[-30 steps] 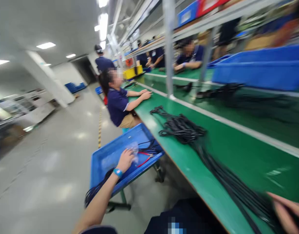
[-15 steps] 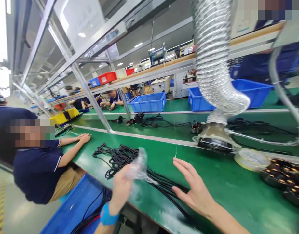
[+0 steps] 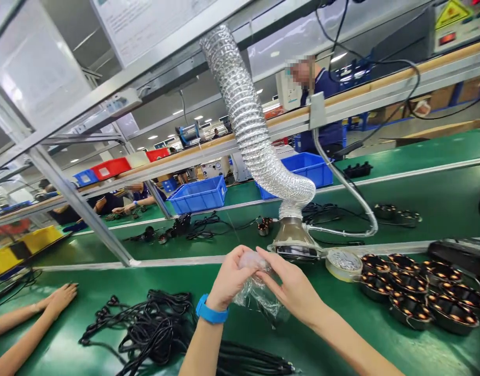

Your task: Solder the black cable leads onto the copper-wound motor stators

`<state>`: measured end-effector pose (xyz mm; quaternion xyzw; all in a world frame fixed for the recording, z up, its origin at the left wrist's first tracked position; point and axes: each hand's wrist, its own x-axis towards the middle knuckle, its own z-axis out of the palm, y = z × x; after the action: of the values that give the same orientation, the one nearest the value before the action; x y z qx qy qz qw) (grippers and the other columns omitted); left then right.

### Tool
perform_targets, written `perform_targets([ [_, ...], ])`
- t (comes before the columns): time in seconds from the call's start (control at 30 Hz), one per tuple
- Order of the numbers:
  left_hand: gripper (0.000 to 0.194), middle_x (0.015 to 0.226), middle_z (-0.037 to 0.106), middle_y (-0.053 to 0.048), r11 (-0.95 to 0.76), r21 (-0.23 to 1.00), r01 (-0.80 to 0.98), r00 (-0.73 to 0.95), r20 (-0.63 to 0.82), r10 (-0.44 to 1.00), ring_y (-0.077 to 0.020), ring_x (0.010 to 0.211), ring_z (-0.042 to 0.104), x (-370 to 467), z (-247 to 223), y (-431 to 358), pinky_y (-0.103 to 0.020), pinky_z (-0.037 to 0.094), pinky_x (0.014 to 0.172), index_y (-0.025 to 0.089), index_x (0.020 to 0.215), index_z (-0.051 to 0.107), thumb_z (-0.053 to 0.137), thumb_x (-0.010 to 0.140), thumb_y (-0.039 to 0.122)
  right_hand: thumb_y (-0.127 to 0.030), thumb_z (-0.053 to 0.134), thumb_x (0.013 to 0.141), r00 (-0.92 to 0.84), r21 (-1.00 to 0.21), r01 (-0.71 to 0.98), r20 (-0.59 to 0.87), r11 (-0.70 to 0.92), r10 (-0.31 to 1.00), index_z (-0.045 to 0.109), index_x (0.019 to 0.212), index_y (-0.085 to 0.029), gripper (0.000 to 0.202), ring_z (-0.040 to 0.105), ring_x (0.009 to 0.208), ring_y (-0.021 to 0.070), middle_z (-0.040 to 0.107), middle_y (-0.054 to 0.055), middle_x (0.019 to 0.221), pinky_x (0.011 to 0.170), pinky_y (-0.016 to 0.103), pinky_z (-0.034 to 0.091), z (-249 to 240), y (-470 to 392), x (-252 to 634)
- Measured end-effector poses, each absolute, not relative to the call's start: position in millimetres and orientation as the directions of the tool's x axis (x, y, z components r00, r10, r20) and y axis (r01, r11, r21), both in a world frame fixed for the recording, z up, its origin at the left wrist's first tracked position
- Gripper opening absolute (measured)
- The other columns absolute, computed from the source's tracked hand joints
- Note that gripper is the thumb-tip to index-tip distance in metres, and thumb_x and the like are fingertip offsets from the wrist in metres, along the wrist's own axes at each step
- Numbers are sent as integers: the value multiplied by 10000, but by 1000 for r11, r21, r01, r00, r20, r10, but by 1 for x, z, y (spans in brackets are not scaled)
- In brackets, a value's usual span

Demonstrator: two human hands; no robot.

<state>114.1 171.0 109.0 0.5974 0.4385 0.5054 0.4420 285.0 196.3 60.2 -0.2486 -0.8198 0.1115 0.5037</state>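
A crumpled clear plastic bag (image 3: 257, 292) is held up over the green bench, in front of my chest. My left hand (image 3: 229, 277), with a blue band at the wrist, is closed around its top. From the other side, my right hand (image 3: 296, 292) pinches the same plastic between thumb and fingers. What the bag contains, if anything, cannot be made out. Below my left forearm lies a tangled bundle of black cables (image 3: 157, 329), whose straight ends run to the right under the bag.
A silver flexible duct (image 3: 247, 109) ends in a hood (image 3: 294, 240) just beyond my hands. To the right stand a round tub (image 3: 343, 265) and several copper-wound motor stators (image 3: 410, 309). A co-worker's hands (image 3: 61, 300) rest on the bench at left. Blue bins (image 3: 200, 196) stand behind.
My view has swung to the right. My left hand has brought the plastic bag over to my right hand, which was open and has now closed on it.
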Motion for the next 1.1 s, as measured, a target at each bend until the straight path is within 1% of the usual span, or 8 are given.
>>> perform_targets([
  [0.2,462,1200,631,-116,-187,981,-57,222,195,955,-235,1087,611,123,90,190,-357,494,962,177,1244,559,672,863,412,-285,461,993,-182,-689,249,657,681,732,627,1233,-217,300,631,1082,214,652,68,1201,964,361,516,50,219,297],
  [0.37,616,1600,295,-86,-216,957,192,21,216,976,-236,1477,270,167,51,176,-374,207,1226,241,1533,299,466,983,463,-377,538,929,-7,-917,-62,395,394,918,681,1097,-143,322,663,891,219,692,103,1026,802,331,550,46,212,287],
  [0.47,701,1611,268,-106,-168,972,166,61,160,985,-244,1490,246,179,34,171,-374,220,1221,222,1559,230,499,966,482,-399,499,949,14,-930,-131,344,343,939,677,1082,-111,363,659,837,212,694,108,939,738,310,549,44,212,283],
  [0.67,536,1158,692,-122,-54,981,186,256,5,967,-290,1058,641,146,51,182,-396,499,945,143,1276,624,616,887,511,-266,497,946,-112,-892,21,447,452,887,716,1045,-167,260,640,910,222,694,84,969,840,351,532,49,211,296],
  [0.83,459,1179,680,-100,-176,951,253,193,129,973,-277,1115,601,126,65,186,-373,461,982,167,1254,640,580,910,466,-160,392,987,-201,-496,550,702,672,683,665,1158,-146,322,600,936,257,663,136,1001,862,430,504,54,208,306],
  [0.9,399,1175,670,-101,-232,908,349,123,201,972,-275,1106,596,125,60,187,-381,463,974,181,1225,641,539,925,423,-153,374,996,-207,-436,586,734,683,647,654,1153,-153,321,603,890,242,660,120,963,813,409,515,54,205,304],
  [1.0,339,1190,642,-101,-281,827,487,-15,329,944,-270,1110,580,129,49,187,-398,455,972,207,1214,618,471,947,355,-163,450,965,-95,-696,328,648,638,756,651,1098,-190,243,613,884,200,663,72,981,819,357,516,53,200,294],
  [1.1,357,1276,603,-96,-321,838,441,-23,368,930,-253,1162,563,137,42,183,-382,443,997,225,1284,552,429,977,361,-226,620,859,-59,-909,-71,414,410,908,613,1082,-185,226,614,835,162,657,37,970,782,296,521,49,198,281],
])
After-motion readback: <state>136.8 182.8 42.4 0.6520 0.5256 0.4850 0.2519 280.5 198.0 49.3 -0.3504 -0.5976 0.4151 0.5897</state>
